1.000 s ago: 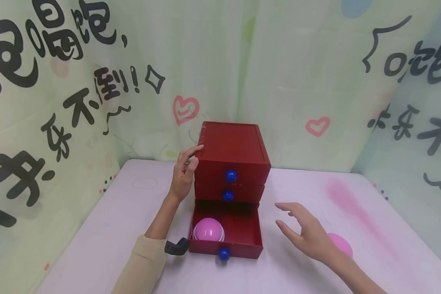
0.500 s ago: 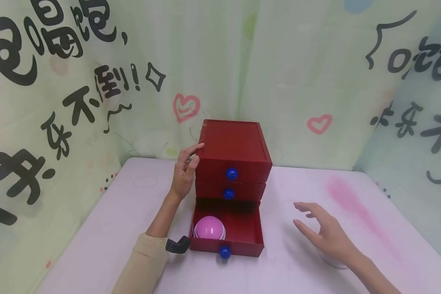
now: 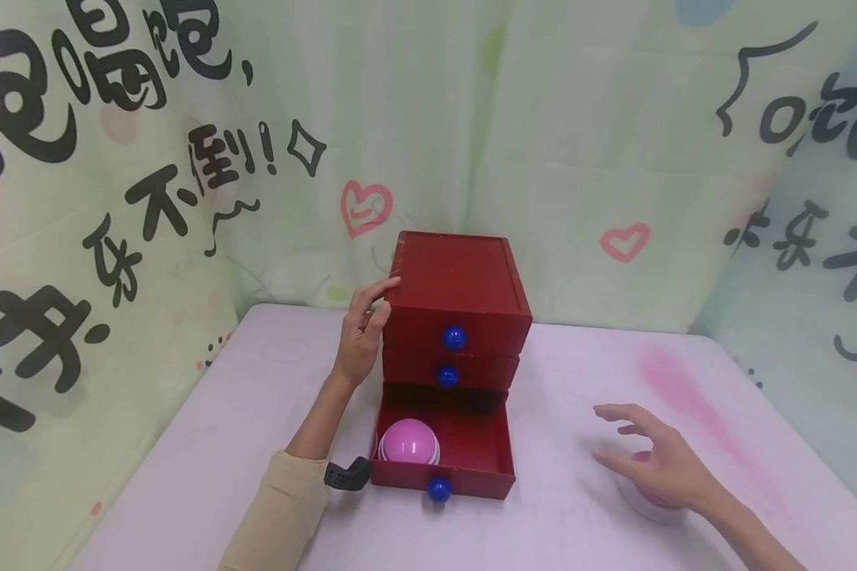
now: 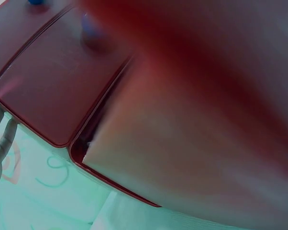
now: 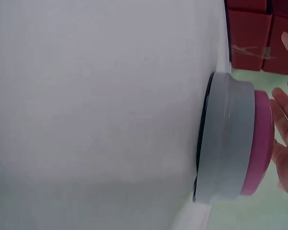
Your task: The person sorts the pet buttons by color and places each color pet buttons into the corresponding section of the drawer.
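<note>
A dark red three-drawer cabinet [image 3: 457, 274] stands on the table with its bottom drawer [image 3: 474, 448] pulled out. In that drawer's left side sits a round button [image 3: 409, 442] with a shiny pink dome and white base. My left hand [image 3: 359, 341] rests against the cabinet's upper left side, fingertips at the top edge. Over on the right, my right hand [image 3: 660, 456] is held above a second pink-topped round button, fingers spread and relaxed, partly hiding it. In the right wrist view, this second button [image 5: 227, 139] shows its white base on the table, with fingertips right by the pink top.
Blue knobs [image 3: 454, 338] stick out from the drawer fronts. A pale table [image 3: 543, 523] carries everything, with a pink stain at the right. Printed curtains [image 3: 578, 159] enclose the back and sides. A black wrist strap piece [image 3: 348, 474] overlaps the open drawer's left corner.
My right hand has moved right, away from the cabinet, to above the second button. The left hand, cabinet and open drawer have kept their places.
</note>
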`<move>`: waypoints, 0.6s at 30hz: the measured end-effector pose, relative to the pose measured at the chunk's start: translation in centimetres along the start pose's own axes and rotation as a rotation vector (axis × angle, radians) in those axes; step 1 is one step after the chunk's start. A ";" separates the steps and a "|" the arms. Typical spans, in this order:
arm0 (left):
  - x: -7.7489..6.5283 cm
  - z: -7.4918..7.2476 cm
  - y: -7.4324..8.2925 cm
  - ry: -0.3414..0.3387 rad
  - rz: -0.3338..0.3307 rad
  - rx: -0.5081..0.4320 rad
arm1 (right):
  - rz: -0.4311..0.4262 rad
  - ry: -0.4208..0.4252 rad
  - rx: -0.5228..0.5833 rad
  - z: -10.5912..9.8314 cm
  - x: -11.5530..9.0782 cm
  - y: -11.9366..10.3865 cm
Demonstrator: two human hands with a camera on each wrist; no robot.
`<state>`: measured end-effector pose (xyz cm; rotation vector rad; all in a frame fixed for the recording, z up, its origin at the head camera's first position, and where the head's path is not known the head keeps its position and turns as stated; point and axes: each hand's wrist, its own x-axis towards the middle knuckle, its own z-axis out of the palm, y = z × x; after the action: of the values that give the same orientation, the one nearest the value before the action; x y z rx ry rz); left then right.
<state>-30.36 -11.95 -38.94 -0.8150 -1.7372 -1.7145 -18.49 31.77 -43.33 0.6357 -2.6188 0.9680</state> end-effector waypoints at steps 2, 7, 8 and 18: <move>0.0 0.0 0.1 0.001 -0.006 -0.002 | -0.012 -0.013 -0.001 -0.3 -0.2 0.3; 0.0 -0.1 0.0 0.002 -0.003 -0.008 | 0.008 -0.064 -0.007 -0.9 -0.8 1.2; -0.1 -0.2 0.0 0.001 -0.002 -0.007 | 0.014 -0.076 0.000 -1.0 -1.0 1.4; -0.2 -0.1 0.2 -0.001 0.006 0.001 | -0.016 -0.135 0.103 -1.8 -1.9 2.9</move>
<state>-30.04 -12.10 -38.98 -0.8201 -1.7343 -1.7091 -18.06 35.60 -44.35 0.7712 -2.6891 1.0976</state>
